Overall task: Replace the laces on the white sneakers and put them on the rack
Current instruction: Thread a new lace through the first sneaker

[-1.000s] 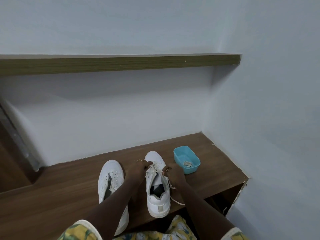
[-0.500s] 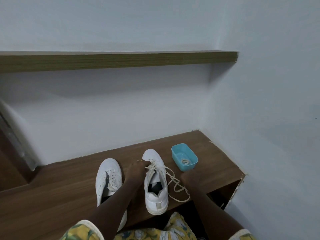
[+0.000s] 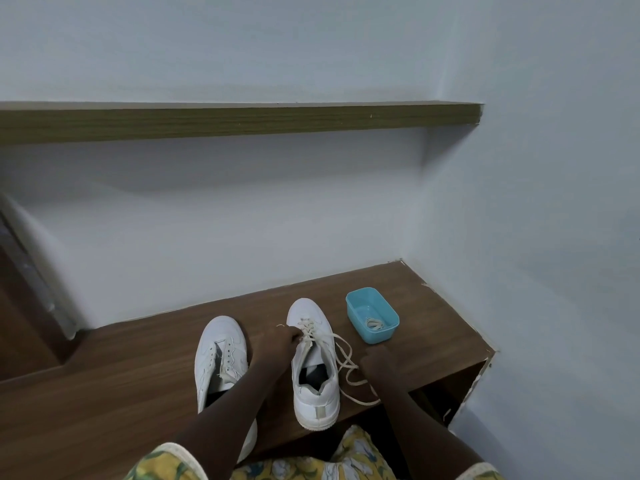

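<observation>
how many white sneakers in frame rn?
2. Left sneaker lies on the wooden bench, partly behind the left forearm. Right sneaker sits beside it, near the blue tub, left hand pinching its lace. The shelf under the bench is barely visible.

You see two white shoes: the left sneaker (image 3: 221, 351) is plain white, and the right sneaker (image 3: 313, 400) is white with a greyish-beige heel tab and a dark lining. Its lace (image 3: 346, 344) is cream. The tub (image 3: 375, 336) is turquoise and holds a cream coil (image 3: 374, 323). The tabletop (image 3: 104, 393) is dark brown woodgrain, and the shelf (image 3: 242, 121) has an olive-brown grained edge. The walls (image 3: 242, 46) are pale blue-white. Your sleeves (image 3: 162, 462) are yellow with a green leaf print and off-white cuffs.
</observation>
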Available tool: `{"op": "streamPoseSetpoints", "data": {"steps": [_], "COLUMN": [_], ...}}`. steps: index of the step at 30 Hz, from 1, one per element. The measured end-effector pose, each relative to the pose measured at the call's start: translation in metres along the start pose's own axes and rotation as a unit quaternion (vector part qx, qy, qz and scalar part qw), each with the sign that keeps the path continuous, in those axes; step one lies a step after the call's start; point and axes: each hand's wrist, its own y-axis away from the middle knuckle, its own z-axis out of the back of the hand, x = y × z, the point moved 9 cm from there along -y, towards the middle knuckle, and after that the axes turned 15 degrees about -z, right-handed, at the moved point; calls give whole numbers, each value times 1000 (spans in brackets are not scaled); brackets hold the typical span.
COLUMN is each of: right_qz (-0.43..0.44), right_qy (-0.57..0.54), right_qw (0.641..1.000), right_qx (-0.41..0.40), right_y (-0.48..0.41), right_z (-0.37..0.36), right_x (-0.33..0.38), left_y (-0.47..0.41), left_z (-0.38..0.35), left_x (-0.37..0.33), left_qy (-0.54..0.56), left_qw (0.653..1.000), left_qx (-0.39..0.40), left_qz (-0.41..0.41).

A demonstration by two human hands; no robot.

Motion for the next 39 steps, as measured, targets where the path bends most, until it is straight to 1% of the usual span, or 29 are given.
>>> {"op": "streamPoseSetpoints", "data": {"steps": [1, 2, 3, 5, 7, 10, 13, 15, 16, 18, 19, 20, 21, 24, 25, 27, 29, 32, 34, 36, 39], "right_qz": [33, 70, 79, 97, 74, 49, -20, -45, -57, -70, -73, -71, -75, -132, -142, -141, -147, -156, -144, -122, -67], "right_qy": [101, 144, 185, 181, 170, 104, 18, -57, -113, -244, -286, -302, -293, -188, -166, -163, -204, -318, -338, -340, -370], "right_qw": [993, 985, 979, 979, 983, 993, 998, 995, 988, 957, 942, 936, 940, 970, 972, 971, 962, 929, 923, 928, 925], "right_qx": [-57, -69, -42, -22, 0, 21, 56, 72, 89, 138, 158, 166, 157, 84, 85, 103, 109, 111, 109, 94, 62], "right_y": [-6, -4, -1, 4, 4, -1, -6, -11, -13, -8, -3, -3, -3, -4, -5, -4, -4, -3, -3, -2, -1], "right_z": [0, -6, -14, -22, -32, -44, -54, -58, -61, -65, -65, -65, -64, -53, -52, -52, -51, -42, -32, -20, 5], "right_x": [5, 14, 16, 24, 27, 31, 31, 31, 30, 31, 33, 36, 40, 48, 52, 61, 63, 65, 70, 75, 89], "left_y": [0, 0, -1, -1, -3, -6, -7, -6, -6, -8, -9, -11, -12, -20, -25, -32, -38, -39, -36, -32, -29], "left_z": [0, 0, 1, 1, -1, -2, 0, 0, 0, 0, 0, 1, 2, -1, -3, -6, -4, 0, -4, -5, -5], "left_x": [-1, -2, -4, -9, -14, -18, -19, -18, -18, -16, -16, -17, -17, -21, -24, -32, -38, -37, -32, -30, -41], "left_qy": [-6, -11, -17, -20, -7, 2, -7, -8, -5, 0, 3, 8, 19, 69, 89, 125, 164, 227, 241, 226, 125], "left_qw": [1000, 1000, 1000, 1000, 1000, 1000, 1000, 1000, 1000, 1000, 1000, 1000, 1000, 997, 996, 992, 986, 970, 964, 968, 991], "left_qx": [0, 1, 2, 6, 12, 18, 18, 17, 17, 11, 5, -2, -7, -14, -10, -2, -19, -59, -57, -51, -5], "left_qz": [-1, -3, -5, -10, -18, -19, -18, -16, -14, -13, -12, -11, -7, 12, 15, 21, 31, 64, 94, 98, 53]}}
